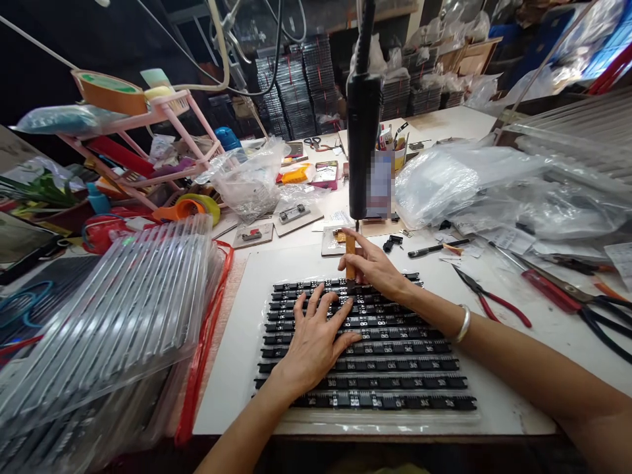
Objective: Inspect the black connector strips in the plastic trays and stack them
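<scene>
Rows of small black parts with metal pins fill a clear plastic tray in front of me. My left hand lies across the left-middle rows, palm down, fingers spread over the parts. My right hand is closed around a flat, yellow-brown stick-like tool, held upright over the back rows. Its dark lower end meets the parts close to my left fingertips; what kind of tool it is, I cannot make out. Just behind my right hand hangs a black electric screwdriver, its bit pointing down.
Stacked clear trays with a red strap stand at the left. Red-handled pliers, a red screwdriver and scissors lie at the right. Plastic bags and a pink rack are farther back.
</scene>
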Available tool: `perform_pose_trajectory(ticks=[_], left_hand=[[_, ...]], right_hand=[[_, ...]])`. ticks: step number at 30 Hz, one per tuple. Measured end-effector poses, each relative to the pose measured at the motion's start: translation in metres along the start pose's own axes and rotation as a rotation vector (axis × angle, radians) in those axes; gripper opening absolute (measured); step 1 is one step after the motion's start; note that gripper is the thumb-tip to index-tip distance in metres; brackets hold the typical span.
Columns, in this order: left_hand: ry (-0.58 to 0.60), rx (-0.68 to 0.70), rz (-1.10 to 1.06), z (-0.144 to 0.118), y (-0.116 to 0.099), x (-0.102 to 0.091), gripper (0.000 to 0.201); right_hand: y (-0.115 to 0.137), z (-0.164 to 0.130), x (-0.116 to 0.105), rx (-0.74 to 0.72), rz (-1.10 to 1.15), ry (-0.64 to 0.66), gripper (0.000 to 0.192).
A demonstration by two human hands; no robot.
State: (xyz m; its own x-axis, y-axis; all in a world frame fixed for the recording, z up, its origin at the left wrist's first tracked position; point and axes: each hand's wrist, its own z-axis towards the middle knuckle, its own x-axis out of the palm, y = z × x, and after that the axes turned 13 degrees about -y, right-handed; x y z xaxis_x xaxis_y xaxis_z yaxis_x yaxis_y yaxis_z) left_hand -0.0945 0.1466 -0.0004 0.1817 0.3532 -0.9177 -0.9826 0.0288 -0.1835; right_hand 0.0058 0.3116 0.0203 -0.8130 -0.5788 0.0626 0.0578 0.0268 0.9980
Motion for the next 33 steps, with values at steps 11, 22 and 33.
perform_pose_trajectory(ticks=[11, 22, 33], left_hand=[[-0.193, -0.381, -0.136, -0.037, 0.051, -0.072, 0.046], [-0.039, -0.379, -0.067, -0.111, 0.051, -0.04, 0.075], [0.005, -0.33, -0.036, -0.132, 0.04, -0.042, 0.102]], right_hand=[[0.023, -0.067, -0.086, 0.043, -0.324, -0.219, 0.062], [-0.039, -0.163, -0.109, -0.016, -0.315, -0.983, 0.068], [-0.035, -0.17, -0.075, -0.133, -0.41, -1.001, 0.06]])
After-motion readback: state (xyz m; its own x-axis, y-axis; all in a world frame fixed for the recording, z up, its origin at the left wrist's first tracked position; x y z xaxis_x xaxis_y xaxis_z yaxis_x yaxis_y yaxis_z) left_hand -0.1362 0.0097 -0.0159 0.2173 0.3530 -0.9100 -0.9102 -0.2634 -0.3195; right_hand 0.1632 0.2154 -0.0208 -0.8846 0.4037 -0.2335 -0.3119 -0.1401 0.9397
